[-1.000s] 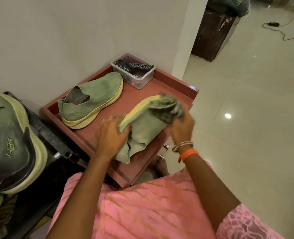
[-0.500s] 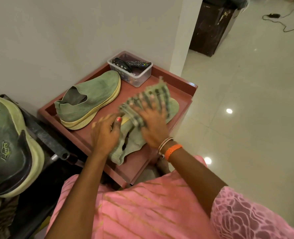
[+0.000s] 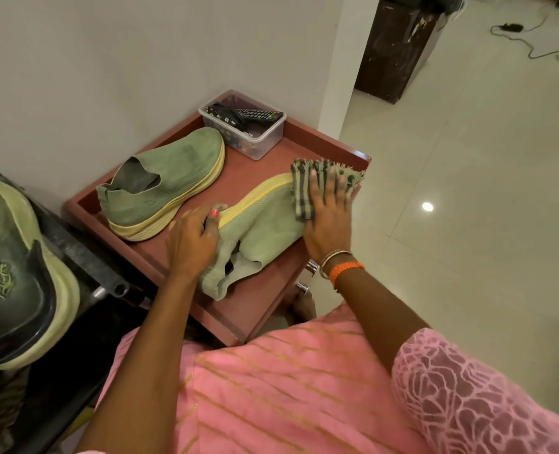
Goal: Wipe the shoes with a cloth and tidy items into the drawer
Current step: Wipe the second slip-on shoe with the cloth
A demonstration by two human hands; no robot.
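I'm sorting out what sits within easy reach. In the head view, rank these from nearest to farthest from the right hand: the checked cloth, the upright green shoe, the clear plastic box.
1. Checked cloth: directly under the right hand.
2. Clear plastic box: at the back, by the wall.
3. Upright green shoe: to the left, by the wall.

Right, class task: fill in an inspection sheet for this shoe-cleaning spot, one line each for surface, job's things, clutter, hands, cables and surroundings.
Surface: red-brown cabinet top with a raised rim.
Job's things: near shoe on its side; far shoe upright by the wall; checked cloth on the near shoe's toe.
Clutter: clear box holding a remote.
Hands: left hand holds the near shoe's heel; right hand presses the cloth flat.
Cables: one cable on the floor, far right.
Surroundings: pale wall, tiled floor, dark cabinet.
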